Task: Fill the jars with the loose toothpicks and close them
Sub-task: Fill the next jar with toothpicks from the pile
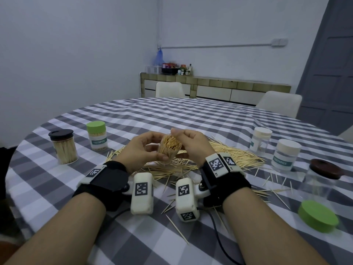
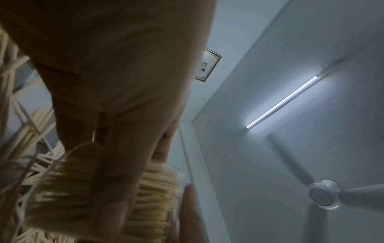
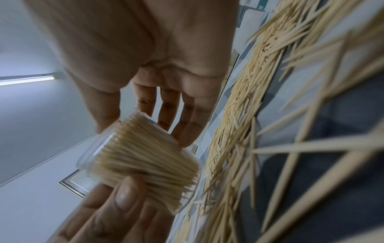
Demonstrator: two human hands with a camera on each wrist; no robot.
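Observation:
A clear lidless jar (image 1: 170, 148) packed with toothpicks is held tilted above the table, gripped low on its body by my left hand (image 1: 145, 148). My right hand (image 1: 191, 144) sits at the jar's open mouth, thumb and fingers around the rim and touching the toothpick tips. In the right wrist view the jar (image 3: 145, 152) lies between the right hand's (image 3: 166, 49) thumb and fingers, with the left thumb (image 3: 124, 194) on its side. The left wrist view shows the left hand (image 2: 116, 82) over the jar (image 2: 158, 189). Loose toothpicks (image 1: 229, 153) lie heaped beneath and to the right.
At the left stand a black-lidded jar (image 1: 64, 146) and a green-lidded jar (image 1: 96, 135), both full. At the right stand two white-lidded jars (image 1: 260, 139) (image 1: 285, 155) and a brown-lidded clear jar (image 1: 322, 180). A loose green lid (image 1: 318, 217) lies near the checked table's (image 1: 191, 115) right edge.

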